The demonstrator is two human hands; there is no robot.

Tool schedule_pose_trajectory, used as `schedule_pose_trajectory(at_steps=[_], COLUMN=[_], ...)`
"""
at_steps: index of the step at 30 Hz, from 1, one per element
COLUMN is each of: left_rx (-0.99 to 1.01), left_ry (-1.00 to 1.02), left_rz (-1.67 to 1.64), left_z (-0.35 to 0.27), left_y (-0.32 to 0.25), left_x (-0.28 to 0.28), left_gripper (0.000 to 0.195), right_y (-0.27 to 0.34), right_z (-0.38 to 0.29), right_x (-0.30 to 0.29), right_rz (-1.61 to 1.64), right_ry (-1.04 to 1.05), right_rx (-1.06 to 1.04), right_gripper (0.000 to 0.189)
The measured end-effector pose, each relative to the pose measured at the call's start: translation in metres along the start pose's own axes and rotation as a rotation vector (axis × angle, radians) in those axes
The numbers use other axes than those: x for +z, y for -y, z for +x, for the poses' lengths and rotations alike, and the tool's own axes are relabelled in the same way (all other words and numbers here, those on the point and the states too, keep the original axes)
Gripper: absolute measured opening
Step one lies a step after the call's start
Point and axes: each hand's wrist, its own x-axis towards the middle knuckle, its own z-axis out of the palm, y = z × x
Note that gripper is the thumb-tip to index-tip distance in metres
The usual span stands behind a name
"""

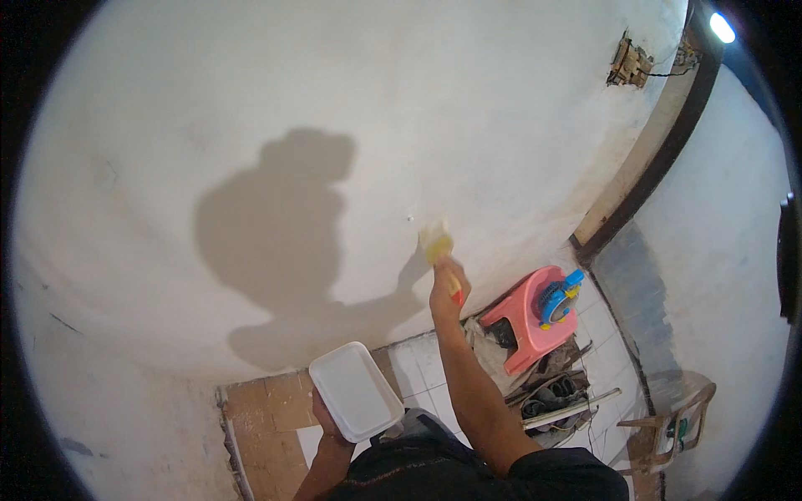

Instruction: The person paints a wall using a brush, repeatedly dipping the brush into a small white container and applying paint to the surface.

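Note:
My right hand (448, 285) is closed around the handle of a yellow paintbrush (438, 245), which is blurred, with its bristles against or close to the white wall (388, 113); contact cannot be told for certain. A small pale spot (410, 218) marks the wall just left of the bristles. Low in front of my body, my left hand (328, 416) holds a white plastic tub or tray (357, 392) from its left side and below. The face of the tub turned to me looks smooth and white, and it hides most of my left fingers.
A pink plastic stool (531, 325) bearing a small blue fan (556, 304) stands by the wall at right. Cloths, dark items and a white tube light (571, 409) lie behind it. A brown chair (667, 432) is farther right. The wall has a broken opening (629, 63) with a wire at top right.

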Motion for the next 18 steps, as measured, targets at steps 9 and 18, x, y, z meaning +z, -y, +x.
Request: schedule_pose_trajectory(at_steps=[9, 18], left_rx=[0.002, 0.038], left_ry=[0.012, 0.023], left_rz=[-0.025, 0.021], left_z=[0.002, 0.004], left_y=[-0.002, -0.001], left_x=[-0.012, -0.01], left_gripper=[0.075, 0.075], right_y=[0.092, 0.117], right_z=[0.065, 0.069], right_x=[0.045, 0.049], right_rz=[0.141, -0.198], right_ry=[-0.013, 0.093], right_rx=[0.144, -0.402], right_gripper=[0.012, 0.018])
